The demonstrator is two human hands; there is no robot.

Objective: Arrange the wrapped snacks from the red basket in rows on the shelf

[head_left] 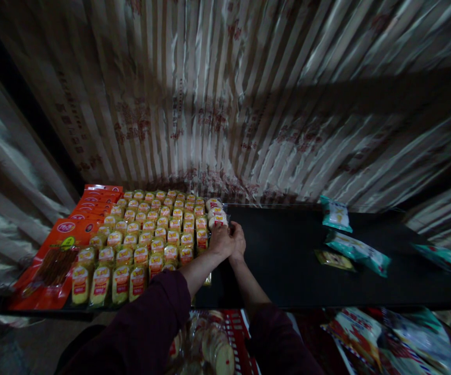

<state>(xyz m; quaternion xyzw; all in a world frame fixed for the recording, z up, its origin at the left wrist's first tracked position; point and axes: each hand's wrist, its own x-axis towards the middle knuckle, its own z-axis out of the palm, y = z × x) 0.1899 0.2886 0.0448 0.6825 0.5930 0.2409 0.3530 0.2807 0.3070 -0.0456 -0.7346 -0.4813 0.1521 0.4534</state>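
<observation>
My left hand (221, 241) and my right hand (238, 241) are close together over the black shelf, wrists nearly touching. Under the left fingertips is the nearest of a short row of white wrapped cakes (214, 206), at the right end of the display. My right hand's fingers curl in beside it; whatever they grip is hidden. Directly left stand several tight rows of yellow wrapped cakes (147, 237) with red labels, some partly covered by my left forearm.
Orange snack bags (59, 250) overlap at the shelf's left end. On the black shelf (276, 260) to the right lie teal packets (360, 250) and a small yellow packet (333, 259). Below the front edge are wrapped round cakes (217, 349) and colourful bags (356, 333). Corrugated sheeting (209, 104) rises behind.
</observation>
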